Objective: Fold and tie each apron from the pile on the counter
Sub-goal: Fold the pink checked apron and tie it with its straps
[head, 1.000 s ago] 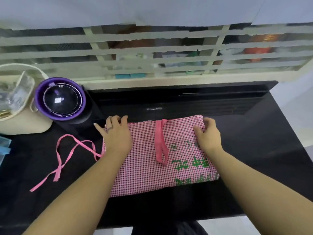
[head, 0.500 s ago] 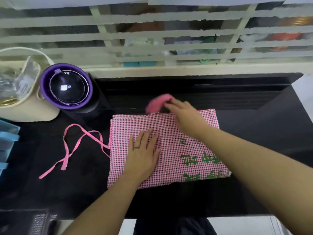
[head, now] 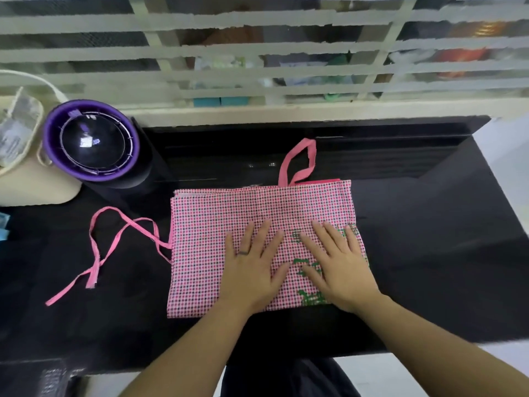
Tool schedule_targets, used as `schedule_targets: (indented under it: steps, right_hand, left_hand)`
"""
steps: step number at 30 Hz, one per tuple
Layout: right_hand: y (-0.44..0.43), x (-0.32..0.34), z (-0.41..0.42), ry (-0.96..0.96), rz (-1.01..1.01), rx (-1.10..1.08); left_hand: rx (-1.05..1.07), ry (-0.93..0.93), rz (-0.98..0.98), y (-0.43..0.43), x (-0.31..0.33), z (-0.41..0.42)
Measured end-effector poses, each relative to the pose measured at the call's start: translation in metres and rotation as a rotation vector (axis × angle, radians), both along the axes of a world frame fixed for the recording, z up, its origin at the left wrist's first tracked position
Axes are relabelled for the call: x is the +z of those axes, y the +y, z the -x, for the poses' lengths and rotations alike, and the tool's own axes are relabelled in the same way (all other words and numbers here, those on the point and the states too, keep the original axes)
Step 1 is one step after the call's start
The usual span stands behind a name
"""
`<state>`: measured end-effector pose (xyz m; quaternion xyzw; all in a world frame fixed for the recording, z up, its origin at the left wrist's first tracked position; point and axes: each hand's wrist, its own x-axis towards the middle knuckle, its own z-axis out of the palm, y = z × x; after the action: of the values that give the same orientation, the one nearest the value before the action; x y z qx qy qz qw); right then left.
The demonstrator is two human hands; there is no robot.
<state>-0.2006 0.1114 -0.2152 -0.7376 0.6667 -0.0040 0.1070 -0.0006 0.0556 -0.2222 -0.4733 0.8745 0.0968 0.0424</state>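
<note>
The pink checked apron [head: 223,224] lies folded into a flat rectangle on the black counter [head: 429,253], just to the right of the purple-rimmed black cylinder [head: 91,141] and a little nearer the person than it. Both hands rest palm down on the near half of the cloth, well to the right of the cylinder. The left hand [head: 252,270] lies flat at the middle of the fold, its fingers [head: 264,233] straight and slightly spread, with a dark ring [head: 244,252] on one of them. The right hand [head: 340,270] lies just beside it, farther from the cylinder, its fingers [head: 319,236] straight and fanned apart over the green print [head: 309,299] at the apron's right end. Neither hand pinches or grips anything; the thumbs nearly meet between them.

A pink neck loop [head: 297,164] sticks out from the apron's far edge onto the bare counter, to the right of the cylinder and level with its base. Two thin pink waist ties [head: 114,242] trail from the apron's left edge and curl loosely over the counter right in front of the cylinder, on the person's side, their ends crossing and lying loose. A cream bag [head: 31,184] sits touching the cylinder on its left. Behind the cylinder a pale window grille [head: 257,53] runs across the whole back of the view
</note>
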Motion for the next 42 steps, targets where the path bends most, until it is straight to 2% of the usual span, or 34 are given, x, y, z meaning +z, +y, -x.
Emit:
schedule_targets:
  steps: [3, 9, 10, 12, 15, 18, 20, 22, 25, 27, 28, 31, 32, 33, 34, 36, 38, 40, 42]
  right_hand:
    - [-0.001, -0.001, 0.005, 0.003, -0.032, -0.023]
    - [-0.009, 0.015, 0.032, -0.135, -0.028, -0.382]
    - [-0.014, 0.024, 0.034, -0.234, -0.002, -0.446]
    - [-0.027, 0.045, 0.03, -0.577, 0.022, -0.663]
    - [-0.048, 0.062, 0.031, -0.93, -0.214, -0.948]
    - [-0.059, 0.072, 0.044, -1.058, -0.513, -0.962]
    - [-0.063, 0.074, 0.049, -1.123, -0.624, -0.893]
    - [-0.064, 0.074, 0.05, -1.163, -0.61, -0.785]
    - [-0.059, 0.069, 0.05, -1.163, -0.485, -0.708]
    - [-0.054, 0.06, 0.053, -1.108, -0.4, -0.726]
    - [-0.052, 0.056, 0.056, -1.013, -0.341, -0.738]
    - [-0.043, 0.051, 0.06, -0.585, -0.077, -0.777]
    - [-0.038, 0.052, 0.057, -0.475, 0.057, -0.729]
    - [-0.032, 0.058, 0.05, -0.404, 0.173, -0.603]
    - [-0.025, 0.063, 0.04, -0.381, 0.207, -0.42]
    - [-0.01, 0.072, 0.013, -0.38, 0.021, -0.035]
    - [0.003, 0.07, -0.009, -0.188, -0.265, 0.186]
    - [0.013, 0.066, -0.019, 0.036, -0.402, 0.276]
    - [0.017, 0.063, -0.024, 0.128, -0.397, 0.266]
  left_hand:
    - [0.016, -0.019, -0.022, -0.001, 0.002, 0.0]
    - [-0.017, -0.056, -0.115, -0.005, 0.01, -0.003]
    - [-0.017, -0.058, -0.136, -0.005, 0.012, -0.003]
    - [-0.001, -0.055, -0.168, -0.006, 0.021, 0.001]
    - [0.031, -0.038, -0.192, -0.013, 0.038, 0.012]
    - [0.044, 0.02, -0.143, -0.023, 0.05, 0.025]
    - [0.019, 0.024, -0.178, -0.03, 0.054, 0.033]
    - [-0.008, -0.012, -0.266, -0.038, 0.055, 0.039]
    - [-0.009, -0.083, -0.403, -0.055, 0.057, 0.047]
    - [-0.019, -0.1, -0.463, -0.065, 0.058, 0.051]
    - [-0.026, -0.102, -0.479, -0.067, 0.06, 0.053]
    - [-0.067, -0.037, -0.424, -0.059, 0.062, 0.045]
    - [-0.094, 0.02, -0.385, -0.052, 0.063, 0.038]
    - [-0.136, 0.071, -0.34, -0.044, 0.064, 0.029]
    - [-0.187, 0.094, -0.299, -0.033, 0.064, 0.018]
    - [-0.297, 0.046, -0.24, -0.015, 0.063, -0.006]
    - [-0.375, -0.071, -0.226, 0.0, 0.055, -0.026]
    - [-0.396, -0.141, -0.213, 0.012, 0.047, -0.039]
    - [-0.36, -0.155, -0.205, 0.02, 0.044, -0.04]
